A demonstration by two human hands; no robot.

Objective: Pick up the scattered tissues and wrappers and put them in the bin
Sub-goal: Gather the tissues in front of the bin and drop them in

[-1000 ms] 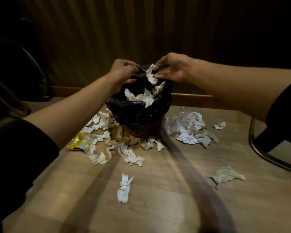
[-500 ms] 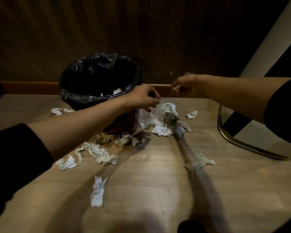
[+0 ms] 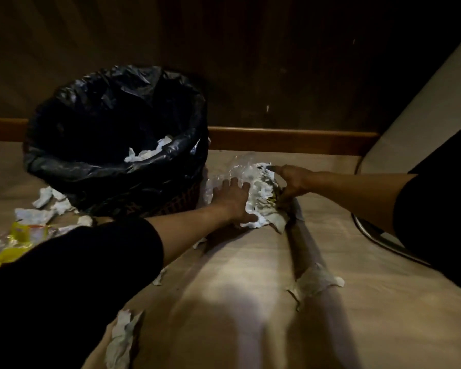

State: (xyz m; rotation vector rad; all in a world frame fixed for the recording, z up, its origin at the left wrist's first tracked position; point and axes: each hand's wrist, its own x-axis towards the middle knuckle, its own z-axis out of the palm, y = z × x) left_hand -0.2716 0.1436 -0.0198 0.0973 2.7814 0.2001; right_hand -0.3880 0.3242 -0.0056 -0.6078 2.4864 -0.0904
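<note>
Pressing spread fingers on the tissue pile [image 3: 258,201], left hand [image 3: 233,199]; right hand [image 3: 293,182] pinches its edge.

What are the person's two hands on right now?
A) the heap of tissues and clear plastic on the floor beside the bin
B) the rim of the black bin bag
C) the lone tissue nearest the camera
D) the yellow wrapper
A: the left hand and the right hand flank the heap of tissues and clear plastic lying just right of the bin.

The left sleeve [image 3: 64,275] hides part of the yellow wrapper [image 3: 14,241].
</note>
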